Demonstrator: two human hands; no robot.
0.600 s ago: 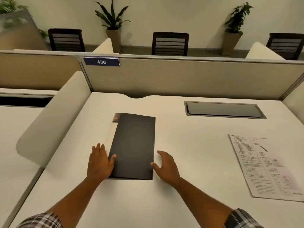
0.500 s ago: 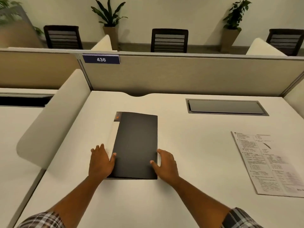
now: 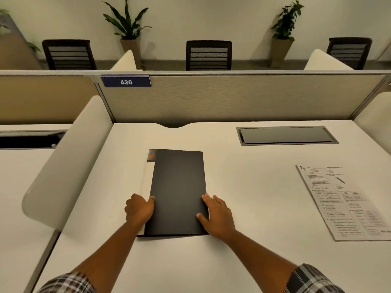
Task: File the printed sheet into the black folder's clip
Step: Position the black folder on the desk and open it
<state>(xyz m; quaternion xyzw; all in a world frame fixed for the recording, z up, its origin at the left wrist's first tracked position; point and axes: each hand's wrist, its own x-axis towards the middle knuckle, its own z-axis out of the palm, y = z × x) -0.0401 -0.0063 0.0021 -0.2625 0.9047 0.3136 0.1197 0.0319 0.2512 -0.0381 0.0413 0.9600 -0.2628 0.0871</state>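
Note:
The black folder (image 3: 177,187) lies closed on the white desk (image 3: 254,261), with a pale spine strip and a small orange mark at its far left corner. My left hand (image 3: 138,210) is curled at the folder's left edge, thumb pressed on the cover. My right hand (image 3: 218,216) lies on the folder's near right edge with fingers spread over the cover. The printed sheet (image 3: 342,204) rests flat at the right of the desk, well apart from both hands. The folder's clip is hidden inside.
A grey cable hatch (image 3: 285,135) is set into the desk at the back right. A fabric partition (image 3: 232,98) with a "436" plate closes the far side. A rounded white side divider (image 3: 67,161) stands on the left.
My left hand has curled its fingers against the folder's left edge. My right hand has slid onto the cover's right edge. The folder and sheet have stayed flat.

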